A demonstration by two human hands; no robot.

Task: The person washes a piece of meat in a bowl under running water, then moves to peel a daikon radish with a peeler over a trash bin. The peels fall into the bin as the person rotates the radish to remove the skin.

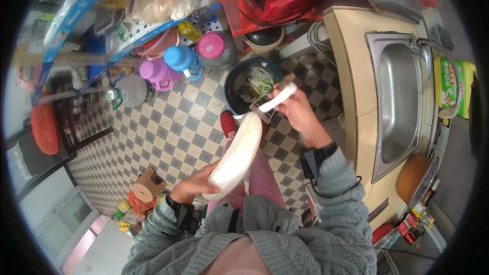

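Observation:
A long white peeled radish point(237, 156) lies across the middle of the view, its lower end held in my left hand point(196, 183). My right hand point(296, 109) grips a peeler point(263, 110) with a metal frame, whose blade end is beside the radish's upper tip. A white strip or piece point(278, 98) lies along the right hand's fingers; whether it is peel or part of the handle I cannot tell. Beyond the radish, a dark round basin point(233, 84) on the floor holds pale and green vegetable scraps.
A steel sink point(399, 103) is set in the counter on the right. Blue point(181, 59) and purple point(154, 70) jugs, a clear plastic bottle point(131, 91) and a pink-lidded jar point(216, 50) stand at the upper left. A small stool point(147, 187) is at the lower left. A red shelf point(229, 11) stands ahead.

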